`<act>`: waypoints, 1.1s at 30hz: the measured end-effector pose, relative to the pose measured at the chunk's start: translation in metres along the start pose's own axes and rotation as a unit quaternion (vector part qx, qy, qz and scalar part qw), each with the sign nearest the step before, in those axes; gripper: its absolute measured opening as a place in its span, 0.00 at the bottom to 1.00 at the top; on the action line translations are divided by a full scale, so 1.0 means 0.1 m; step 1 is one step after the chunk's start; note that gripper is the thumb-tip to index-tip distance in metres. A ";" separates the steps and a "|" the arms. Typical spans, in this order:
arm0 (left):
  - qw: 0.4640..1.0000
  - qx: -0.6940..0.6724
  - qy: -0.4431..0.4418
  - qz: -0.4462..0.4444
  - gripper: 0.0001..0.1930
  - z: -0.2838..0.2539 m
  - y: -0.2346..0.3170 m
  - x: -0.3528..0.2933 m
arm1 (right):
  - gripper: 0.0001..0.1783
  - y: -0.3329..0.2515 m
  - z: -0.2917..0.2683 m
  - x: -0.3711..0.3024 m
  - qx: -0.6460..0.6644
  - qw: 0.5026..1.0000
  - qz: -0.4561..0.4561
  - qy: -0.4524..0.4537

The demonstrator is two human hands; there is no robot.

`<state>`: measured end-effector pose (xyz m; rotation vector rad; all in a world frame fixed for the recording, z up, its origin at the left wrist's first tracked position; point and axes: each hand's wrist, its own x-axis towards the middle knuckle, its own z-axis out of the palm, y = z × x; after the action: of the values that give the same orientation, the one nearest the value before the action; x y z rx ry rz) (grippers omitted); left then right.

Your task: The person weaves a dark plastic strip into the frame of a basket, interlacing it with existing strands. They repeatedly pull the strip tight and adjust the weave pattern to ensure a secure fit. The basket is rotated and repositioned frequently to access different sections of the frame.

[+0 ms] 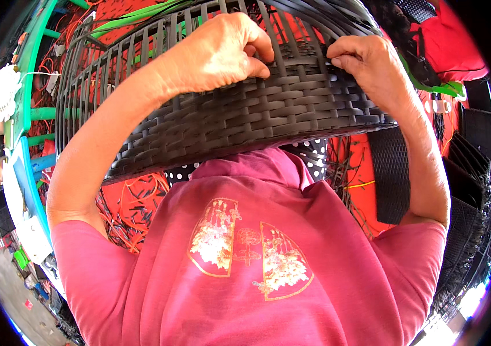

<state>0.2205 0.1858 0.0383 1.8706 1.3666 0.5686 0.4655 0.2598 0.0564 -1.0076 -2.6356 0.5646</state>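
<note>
A large dark basket (245, 109) of flat plastic strips lies across my lap, its lower part closely woven. Bare upright strips (159, 43) rise from the weave toward the far side. My left hand (231, 52) is closed at the upper edge of the weave, thumb and fingers pinched at a black plastic strip (297, 59). To its right, my right hand (366, 63) pinches at the same edge, thumb against forefinger. The fingertips partly hide what each hand grips. A bundle of long loose strips (343, 20) hangs over the basket's far right side.
Red flooring (121, 199) littered with strip scraps shows around the basket. At left stand a green frame (26, 86), a blue-edged table (29, 179) and a white fan (2, 92). Dark woven panels (389, 173) lie at right, below a red cloth or bag (450, 43).
</note>
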 end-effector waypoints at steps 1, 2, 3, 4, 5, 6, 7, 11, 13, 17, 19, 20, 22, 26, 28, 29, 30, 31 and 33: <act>1.000 0.018 0.022 0.003 0.07 0.05 0.00 0.00 | 0.08 0.02 -0.02 0.02 0.021 0.999 0.018 -0.021; 0.998 0.037 0.044 0.006 0.07 0.10 -0.01 0.00 | 0.07 0.07 -0.04 0.06 0.066 0.995 0.041 -0.063; 0.997 0.042 0.067 0.018 0.06 0.14 -0.03 -0.01 | 0.07 0.14 -0.07 0.10 0.112 0.986 0.064 -0.105; 0.997 0.014 0.071 -0.005 0.06 0.16 -0.03 -0.01 | 0.07 0.19 -0.09 0.15 0.157 0.973 0.086 -0.147; 0.997 -0.014 0.075 -0.028 0.05 0.18 -0.02 -0.02 | 0.07 0.20 -0.11 0.19 0.185 0.965 0.094 -0.161; 0.995 -0.043 0.078 -0.050 0.05 0.19 -0.02 -0.01 | 0.07 0.20 -0.14 0.22 0.200 0.958 0.104 -0.177; 0.995 -0.034 0.075 -0.061 0.05 0.20 -0.03 0.01 | 0.07 0.18 -0.16 0.24 0.214 0.951 0.113 -0.193; 0.991 -0.067 0.018 -0.115 0.06 0.13 0.10 0.03 | 0.09 0.24 -0.19 0.33 0.190 0.945 0.100 -0.249; 0.986 -0.114 0.018 -0.124 0.07 0.15 0.05 0.05 | 0.11 0.27 -0.21 0.33 0.173 0.944 0.081 -0.268; 0.995 0.058 0.034 -0.079 0.10 0.12 0.10 0.02 | 0.09 0.10 -0.32 0.18 0.227 0.961 0.136 -0.079; 0.991 0.075 0.100 -0.038 0.10 0.18 0.11 -0.02 | 0.08 0.18 -0.42 0.11 0.243 0.960 0.137 -0.016; 0.989 0.078 0.116 -0.057 0.09 0.18 0.18 -0.03 | 0.07 0.21 -0.46 0.08 0.250 0.959 0.136 0.015; 0.973 0.124 0.191 0.047 0.07 0.24 0.22 -0.02 | 0.06 0.17 -0.53 0.00 0.244 0.959 0.135 0.044; 0.953 0.103 0.207 0.194 0.05 0.35 0.30 0.18 | 0.09 0.38 -0.58 -0.15 0.189 0.975 0.110 0.041; 0.950 0.117 0.186 0.223 0.05 0.42 0.30 0.33 | 0.07 0.49 -0.49 -0.23 0.193 0.974 0.111 0.050; 0.949 0.120 0.175 0.233 0.05 0.47 0.32 0.39 | 0.06 0.50 -0.38 -0.26 0.223 0.968 0.088 0.071; 0.949 0.124 0.165 0.240 0.05 0.51 0.33 0.46 | 0.06 0.41 -0.35 -0.27 0.166 0.982 0.065 0.069; 0.954 0.143 0.144 0.220 0.08 0.54 0.34 0.53 | 0.06 0.33 -0.34 -0.28 0.117 0.990 0.052 0.063; 0.967 0.132 0.131 0.177 0.09 0.58 0.38 0.62 | 0.09 0.29 -0.31 -0.27 0.028 0.997 0.029 0.058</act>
<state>0.3060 0.2200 0.0269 2.3489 1.3299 0.8735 0.5133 0.2687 0.0680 -1.0690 -2.4819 0.5716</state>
